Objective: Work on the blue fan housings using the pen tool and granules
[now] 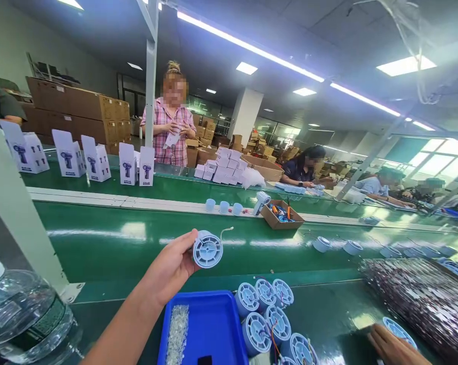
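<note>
My left hand (170,271) is raised over the green belt, its fingers closed around a light-blue round fan housing (208,252). The spoked face of this housing is turned toward me, and a short pale wire sticks out from its top. At the lower right, my right hand (394,347) is curled against another light-blue round housing (400,330), partly hidden by the hand and the frame edge. Between the hands, several similar housings (257,332) with thin coloured wires stand grouped on the bench. Beside them lies a blue tray (234,324) with small clear pieces (178,329) in it.
A large clear water bottle (27,314) stands at left by a metal post. Bundled dark strips (415,299) lie at right. Across the belt are white boxes (128,163), small cups (223,207) and a cardboard box (280,220) of parts. Several people work beyond.
</note>
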{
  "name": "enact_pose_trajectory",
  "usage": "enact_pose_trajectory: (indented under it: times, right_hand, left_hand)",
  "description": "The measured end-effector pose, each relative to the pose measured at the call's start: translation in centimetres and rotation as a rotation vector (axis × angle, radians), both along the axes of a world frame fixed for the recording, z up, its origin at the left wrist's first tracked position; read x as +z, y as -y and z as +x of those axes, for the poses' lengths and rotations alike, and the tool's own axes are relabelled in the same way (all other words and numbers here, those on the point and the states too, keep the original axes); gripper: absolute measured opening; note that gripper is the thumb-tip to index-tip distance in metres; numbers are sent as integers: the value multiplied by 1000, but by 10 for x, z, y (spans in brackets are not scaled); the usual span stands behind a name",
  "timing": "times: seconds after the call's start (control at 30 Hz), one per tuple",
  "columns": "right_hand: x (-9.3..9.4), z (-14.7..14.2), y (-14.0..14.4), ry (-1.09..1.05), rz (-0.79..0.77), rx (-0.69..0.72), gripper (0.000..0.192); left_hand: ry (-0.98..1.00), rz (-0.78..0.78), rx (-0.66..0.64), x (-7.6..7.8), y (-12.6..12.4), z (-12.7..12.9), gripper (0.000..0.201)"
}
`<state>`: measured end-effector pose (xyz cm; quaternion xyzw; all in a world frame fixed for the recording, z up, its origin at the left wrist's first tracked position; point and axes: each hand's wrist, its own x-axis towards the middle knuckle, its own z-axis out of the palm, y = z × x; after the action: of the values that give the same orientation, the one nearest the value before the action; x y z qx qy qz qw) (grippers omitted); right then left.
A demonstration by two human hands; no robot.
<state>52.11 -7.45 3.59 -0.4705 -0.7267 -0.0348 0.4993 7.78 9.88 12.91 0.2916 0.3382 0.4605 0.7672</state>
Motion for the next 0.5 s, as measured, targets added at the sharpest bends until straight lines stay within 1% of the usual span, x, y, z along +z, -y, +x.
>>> enact_pose_trajectory:
  times: [0.17,0.27,0.37,0.5]
  right_hand:
    - [16,-33,-4,-88,41,-52,27]
    - [21,-41,-3,-152,20,-52,29]
    - [19,-38,0,-224,-2,-47,33]
    - [7,-18,4,-244,-35,-83,39]
  left_hand:
    - [23,11,-66,5,7,3,14]
    - [-7,-17,-66,8,9,6,15]
    - [-16,-44,-54,8,10,8,14]
    - [10,-47,-76,6,11,13,11]
